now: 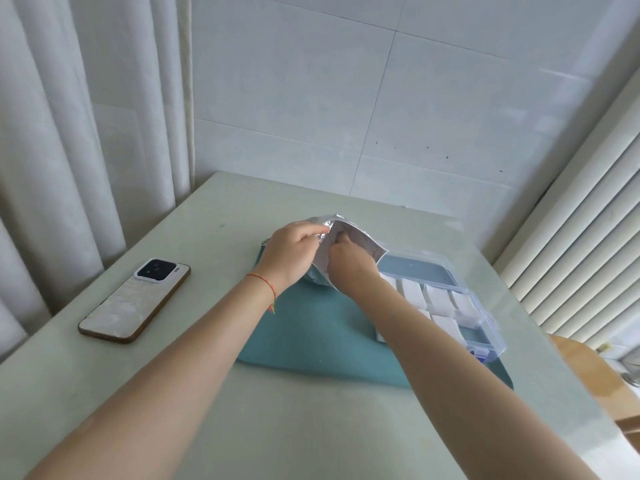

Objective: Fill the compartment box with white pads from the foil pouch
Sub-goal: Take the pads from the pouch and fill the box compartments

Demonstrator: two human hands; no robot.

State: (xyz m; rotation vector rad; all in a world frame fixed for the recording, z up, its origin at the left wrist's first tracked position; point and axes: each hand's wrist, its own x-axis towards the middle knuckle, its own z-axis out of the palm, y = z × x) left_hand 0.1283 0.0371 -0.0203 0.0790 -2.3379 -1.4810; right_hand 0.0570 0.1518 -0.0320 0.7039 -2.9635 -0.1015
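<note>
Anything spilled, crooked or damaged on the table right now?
Nothing stands out. White pads sit inside the compartment box, none loose on the teal mat. The foil pouch is crumpled only where both hands grip it.

Just my one wide head cam, looking forward and down from close above the table (242,410), wall behind.

- The desk (311,427) is seen in pale green.
- A teal mat (311,334) is laid on it.
- The pouch (360,242) is shown in crinkled silver foil.
- The box (485,306) is made of clear plastic, with a small blue latch (479,355).
- The pads (440,301) are plain white.
- The phone (133,303) is backed in mottled white, edged in gold, with a black camera block.
- A red thread bracelet (265,285) with a green and yellow end is worn on the left wrist.
- White curtains (69,133) and pale grey wall tiles (381,81) are seen behind.
</note>
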